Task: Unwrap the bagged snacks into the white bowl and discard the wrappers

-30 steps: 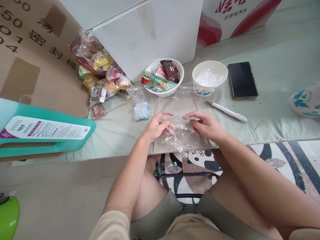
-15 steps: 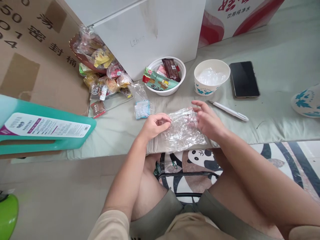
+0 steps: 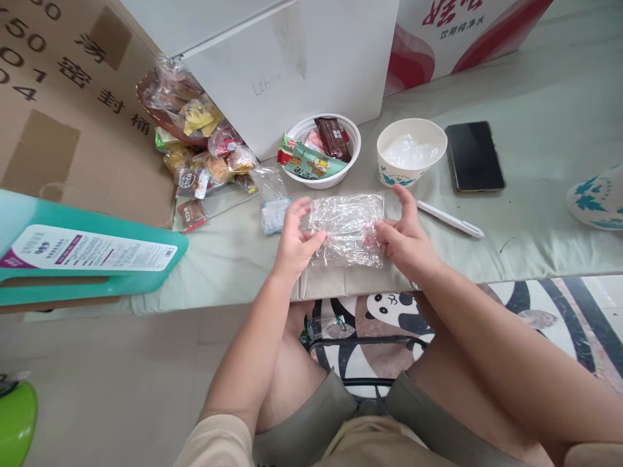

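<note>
Clear plastic [image 3: 348, 227], where is it?
Near the front edge of the cloth-covered surface [image 3: 535, 240].
And the fingers?
Left hand [image 3: 294, 243] and right hand [image 3: 406, 240] pinch opposite sides, each with some fingers spread.

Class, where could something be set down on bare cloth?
Cloth shows bare between the phone and the far-right paper cup, and between the teal container and the blue packet. Crowded: around the wrapped snacks by the cardboard box, and where left hand and right hand hold clear plastic.
</note>
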Demonstrator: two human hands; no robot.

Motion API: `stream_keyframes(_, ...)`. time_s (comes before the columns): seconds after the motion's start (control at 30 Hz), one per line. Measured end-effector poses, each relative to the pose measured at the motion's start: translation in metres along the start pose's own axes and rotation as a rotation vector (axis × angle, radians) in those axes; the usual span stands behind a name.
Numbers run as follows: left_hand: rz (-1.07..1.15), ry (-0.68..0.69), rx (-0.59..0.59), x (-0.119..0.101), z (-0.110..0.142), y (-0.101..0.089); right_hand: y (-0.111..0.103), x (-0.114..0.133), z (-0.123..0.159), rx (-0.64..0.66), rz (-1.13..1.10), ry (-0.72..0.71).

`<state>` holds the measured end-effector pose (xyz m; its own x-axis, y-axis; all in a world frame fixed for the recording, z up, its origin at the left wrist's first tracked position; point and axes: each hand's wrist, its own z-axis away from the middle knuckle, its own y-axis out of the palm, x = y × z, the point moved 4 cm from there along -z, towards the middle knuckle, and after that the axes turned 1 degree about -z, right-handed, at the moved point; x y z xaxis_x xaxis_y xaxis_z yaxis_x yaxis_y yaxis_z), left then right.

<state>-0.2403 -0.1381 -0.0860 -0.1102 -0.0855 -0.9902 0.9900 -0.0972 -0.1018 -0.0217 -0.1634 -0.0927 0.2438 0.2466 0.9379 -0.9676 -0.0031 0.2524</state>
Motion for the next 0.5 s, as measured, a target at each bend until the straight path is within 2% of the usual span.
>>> stream_keyframes(0.1,-0.132,0.051,0.095,-0.006,0.003,0.004,0.001,0.007,0.004,0.120,0.119,-0.084)
stream_keyframes(0.2,-0.309,0.073,0.181,-0.010,0.007,0.009,0.000,0.007,0.005,0.172,0.398,-0.156)
stream_keyframes(0.3,-0.507,0.173,0.098,-0.015,0.007,0.009,-0.004,0.006,0.002,0.091,0.675,-0.243)
stream_keyframes(0.4,-0.566,0.293,0.025,-0.020,0.007,0.010,-0.006,0.016,0.003,-0.056,0.803,-0.423)
stream_keyframes(0.47,-0.486,0.324,0.053,-0.020,0.009,0.011,-0.003,0.023,0.005,-0.037,0.775,-0.446)
stream_keyframes(0.5,-0.418,0.289,0.089,-0.018,0.010,0.013,-0.001,0.023,0.005,0.016,0.726,-0.382)
